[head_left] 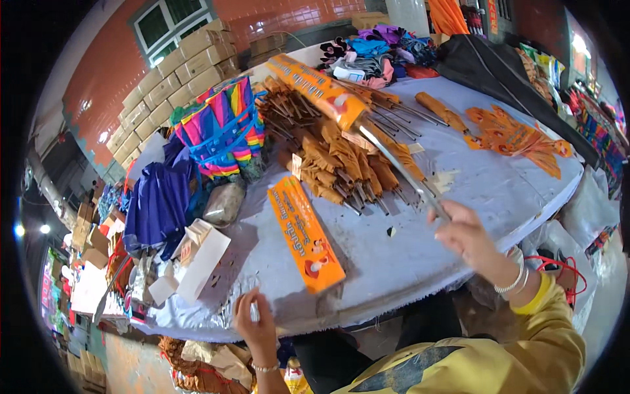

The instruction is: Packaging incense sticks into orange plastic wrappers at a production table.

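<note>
My right hand is closed round the lower end of a silver metal shaft. The shaft slants up and away to an orange printed strip, apparently a furled umbrella, raised over the pile. At the near table edge my left hand has its fingers curled in; whether they pinch anything is hidden. Beside it lie small thin metal bits. Between the hands, a flat orange printed strip rests on the table. Behind it is a pile of folded orange umbrellas with bare metal shafts showing.
The table wears a pale cloth. An orange umbrella lies loosely spread at right. Rainbow fabric, purple fabric and an opened white box stand left. Cartons are stacked behind; coloured cloth is heaped at the back.
</note>
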Demonstrator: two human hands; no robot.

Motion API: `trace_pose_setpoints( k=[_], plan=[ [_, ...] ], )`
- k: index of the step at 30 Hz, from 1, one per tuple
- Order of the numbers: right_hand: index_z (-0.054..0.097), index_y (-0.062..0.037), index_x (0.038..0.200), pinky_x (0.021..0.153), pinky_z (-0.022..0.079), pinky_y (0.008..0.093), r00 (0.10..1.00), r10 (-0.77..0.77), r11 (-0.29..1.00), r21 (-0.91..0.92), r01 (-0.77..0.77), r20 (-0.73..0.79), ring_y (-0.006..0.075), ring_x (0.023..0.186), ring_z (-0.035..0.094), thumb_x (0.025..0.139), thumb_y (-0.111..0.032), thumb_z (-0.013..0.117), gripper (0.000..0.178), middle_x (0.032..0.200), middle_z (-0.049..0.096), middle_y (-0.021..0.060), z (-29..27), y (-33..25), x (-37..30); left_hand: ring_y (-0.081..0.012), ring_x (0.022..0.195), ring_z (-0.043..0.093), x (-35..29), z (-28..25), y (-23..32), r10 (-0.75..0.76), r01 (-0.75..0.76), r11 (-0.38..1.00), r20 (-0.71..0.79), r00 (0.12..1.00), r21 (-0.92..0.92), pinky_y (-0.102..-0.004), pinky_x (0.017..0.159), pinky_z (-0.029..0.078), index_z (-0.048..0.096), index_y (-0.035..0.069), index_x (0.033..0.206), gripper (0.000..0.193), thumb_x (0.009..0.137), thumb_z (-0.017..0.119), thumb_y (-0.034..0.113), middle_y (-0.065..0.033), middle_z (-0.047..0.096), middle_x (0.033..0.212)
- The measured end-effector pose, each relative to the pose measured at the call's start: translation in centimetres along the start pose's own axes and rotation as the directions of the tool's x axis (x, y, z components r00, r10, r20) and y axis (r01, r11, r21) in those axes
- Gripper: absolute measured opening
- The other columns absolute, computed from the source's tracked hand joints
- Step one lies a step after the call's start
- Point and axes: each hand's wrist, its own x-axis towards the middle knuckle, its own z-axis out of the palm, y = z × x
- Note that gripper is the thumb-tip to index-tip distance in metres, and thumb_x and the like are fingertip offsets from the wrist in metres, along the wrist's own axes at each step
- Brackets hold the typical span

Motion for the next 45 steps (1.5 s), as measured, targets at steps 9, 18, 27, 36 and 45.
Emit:
trace_pose_setpoints(
  k=[9,18,27,36,45],
  plan=[
    [0.055,-0.0066,0.071,0.037,0.018,0.0238,0.982,-0.188,0.982,-0.027,0.187,-0.012,0.0052,0.037,0.028,0.075,-0.019,0.054,0.013,0.046,0.032,-0.0046,-4.0,-2.1,27.8,-0.0275,0.078,0.053,-0.5,1.1,-1.5,0.0,0.01,0.991,-0.075,0.997,0.135,-0.0385,0.076,0.041,0.061,-0.004,0.087,0.014,0.083,0.052,0.006,-0.0125,0.062,0.078],
    [0.06,0.0056,0.085,0.075,0.045,0.0443,0.824,-0.558,0.328,-0.938,0.11,-0.098,0.0397,0.085,0.06,0.075,-0.02,0.051,0.029,0.083,0.06,0.0269,-1.8,2.0,51.1,-0.0289,0.074,0.054,-0.3,1.6,-1.4,-0.084,0.094,0.972,-0.057,0.995,0.217,-0.0401,0.076,0.042,0.06,-0.006,0.087,0.015,0.079,0.052,0.004,-0.0126,0.061,0.075],
    [0.053,0.0013,0.113,0.072,0.044,0.043,0.925,-0.38,0.371,-0.913,0.173,0.021,0.0364,0.085,0.06,0.075,-0.027,0.055,0.048,0.093,0.061,0.0276,-1.8,0.8,43.1,-0.0295,0.07,0.058,-0.9,1.1,-2.8,-0.008,0.02,0.976,-0.055,0.998,0.217,-0.0418,0.077,0.045,0.061,-0.005,0.087,0.018,0.073,0.054,0.004,-0.0116,0.062,0.074],
    [0.057,-0.0083,0.102,0.058,0.039,0.0258,0.803,-0.463,0.306,-0.783,0.542,0.375,0.0126,0.061,0.044,0.081,-0.01,0.057,0.021,0.072,0.046,0.0037,0.9,1.8,21.8,-0.0293,0.08,0.056,0.5,1.2,-2.0,0.072,-0.078,0.991,0.057,0.996,0.111,-0.0379,0.078,0.044,0.062,0.001,0.092,0.022,0.071,0.064,0.007,-0.0103,0.063,0.084],
    [0.057,-0.0027,0.095,0.051,0.034,0.0254,0.892,-0.167,0.572,-0.695,0.436,0.421,0.0105,0.056,0.04,0.081,-0.003,0.051,0.015,0.07,0.048,0.006,3.2,3.3,5.7,-0.0318,0.085,0.057,2.6,4.3,3.2,0.291,-0.21,0.952,0.441,0.849,-0.225,-0.0382,0.077,0.046,0.064,0.001,0.091,0.026,0.069,0.072,0.012,-0.014,0.062,0.088]
  ],
)
